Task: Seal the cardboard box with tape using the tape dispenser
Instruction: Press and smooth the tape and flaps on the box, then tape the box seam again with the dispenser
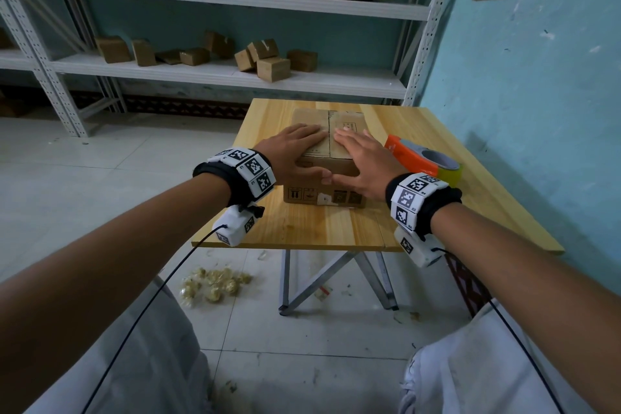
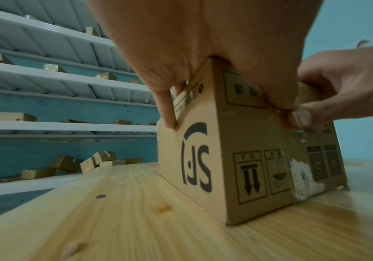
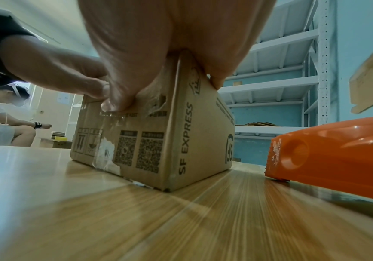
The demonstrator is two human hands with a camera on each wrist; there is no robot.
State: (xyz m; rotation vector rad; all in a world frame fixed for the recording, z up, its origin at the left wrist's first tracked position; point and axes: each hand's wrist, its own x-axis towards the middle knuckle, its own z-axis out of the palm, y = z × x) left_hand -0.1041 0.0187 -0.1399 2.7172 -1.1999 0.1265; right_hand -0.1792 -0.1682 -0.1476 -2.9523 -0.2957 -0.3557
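Note:
A brown cardboard box with printed marks stands on the wooden table, its two top flaps folded down and meeting at a middle seam. My left hand lies flat on the left flap, fingers straight, thumb down the near face. My right hand lies flat on the right flap, its thumb also on the near face beside the left thumb. The wrist views show the box under each palm. The orange tape dispenser with a roll of tape lies on the table just right of the box, untouched.
A blue wall runs close along the table's right side. Metal shelves with small cardboard boxes stand behind the table. Crumpled tape scraps lie on the tiled floor. Another person sits far off to the left.

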